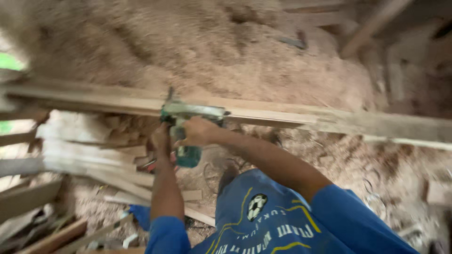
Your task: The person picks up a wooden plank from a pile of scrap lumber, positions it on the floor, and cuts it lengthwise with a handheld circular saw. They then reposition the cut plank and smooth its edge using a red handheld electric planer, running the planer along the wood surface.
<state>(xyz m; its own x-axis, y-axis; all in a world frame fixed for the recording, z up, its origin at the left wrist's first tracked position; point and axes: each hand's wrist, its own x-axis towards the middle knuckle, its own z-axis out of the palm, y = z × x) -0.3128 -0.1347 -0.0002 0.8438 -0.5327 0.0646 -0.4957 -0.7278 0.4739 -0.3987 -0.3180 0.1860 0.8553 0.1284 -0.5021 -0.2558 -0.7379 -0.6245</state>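
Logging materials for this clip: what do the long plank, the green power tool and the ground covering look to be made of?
Long plank: bare, unfinished wood, pale, matte and rough-sawn. Green power tool, gripped by the right hand and the left hand: apparently moulded teal plastic housing with a greyish, possibly metal top; blur leaves this open. Ground covering: loose tan sawdust, heaped and crumbly.

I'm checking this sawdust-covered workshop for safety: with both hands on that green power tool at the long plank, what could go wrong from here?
1. Both bare hands, left hand and right hand, grip the green handheld power tool; a slip could bring fingers near its working end.
2. The long wooden plank appears unclamped and might shift.
3. Loose offcut boards and sawdust underfoot could cause stumbling.
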